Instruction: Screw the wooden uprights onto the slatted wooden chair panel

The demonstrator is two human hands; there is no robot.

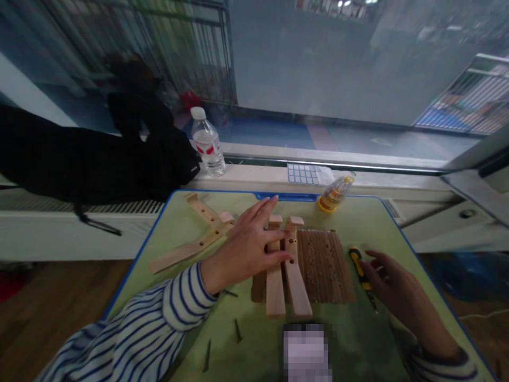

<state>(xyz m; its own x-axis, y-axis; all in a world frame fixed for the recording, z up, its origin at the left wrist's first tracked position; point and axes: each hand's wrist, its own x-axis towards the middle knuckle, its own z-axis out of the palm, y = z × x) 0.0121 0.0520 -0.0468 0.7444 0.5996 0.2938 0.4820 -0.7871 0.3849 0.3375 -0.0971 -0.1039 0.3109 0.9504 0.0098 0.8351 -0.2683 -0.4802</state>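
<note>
My left hand (248,241) lies over two pale wooden pieces side by side, its fingers spread: the left wooden piece (275,292) and the right wooden piece (298,292), which has dark holes. Both rest on a brown corrugated cardboard sheet (326,265). To the right, a yellow and black screwdriver (360,268) lies on the table, tip toward me. Right beside its handle is my right hand (401,292), fingers loosely bent and apart; whether they touch it I cannot tell. Two more wooden pieces, joined at an angle (199,244), lie at the left, partly hidden behind my left hand.
Several dark screws (237,330) lie on the green table (167,228) near me. A phone (306,350) sits at the front. An oil-like bottle (334,195) stands at the back edge. On the sill are a water bottle (209,146) and a black bag (99,159).
</note>
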